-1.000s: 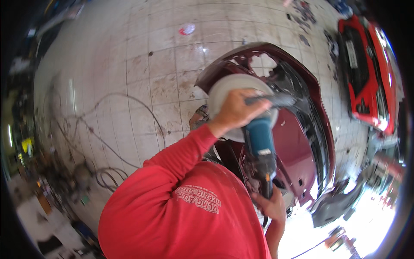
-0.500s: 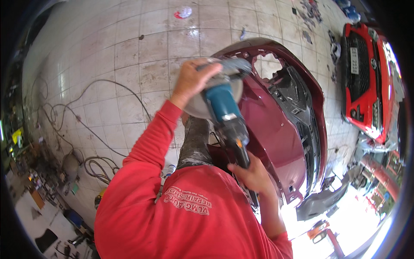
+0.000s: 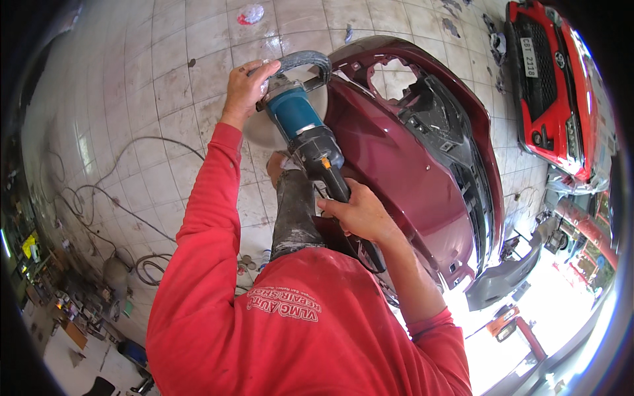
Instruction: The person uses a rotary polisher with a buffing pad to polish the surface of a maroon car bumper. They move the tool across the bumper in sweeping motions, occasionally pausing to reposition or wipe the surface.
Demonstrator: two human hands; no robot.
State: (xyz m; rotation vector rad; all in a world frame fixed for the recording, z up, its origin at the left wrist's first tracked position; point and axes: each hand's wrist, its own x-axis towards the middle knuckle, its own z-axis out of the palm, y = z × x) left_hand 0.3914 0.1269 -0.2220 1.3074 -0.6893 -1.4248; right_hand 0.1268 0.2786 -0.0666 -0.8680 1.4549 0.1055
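A teal and black rotary polisher (image 3: 295, 113) is held out in front of me with its loop handle at the far end. My left hand (image 3: 246, 94) is closed on the left part of that loop handle. Around the black rear grip, my right hand (image 3: 367, 212) is wrapped, thumb lying on its near side. Beneath the tool's head shows a pale round pad (image 3: 263, 134), partly hidden by the tool body. Just right of the polisher lies a glossy maroon car bumper (image 3: 403, 175); whether the pad touches its edge I cannot tell.
A red car (image 3: 558, 99) stands at the far right. Dark cables (image 3: 135, 140) run over the tiled floor on the left. A grey bumper part (image 3: 508, 277) lies beyond the maroon bumper's near end. Tools and clutter (image 3: 72, 310) fill the lower left.
The polisher has moved left and farther out, off the bumper's edge, with both hands still on it. My view has shifted somewhat too.
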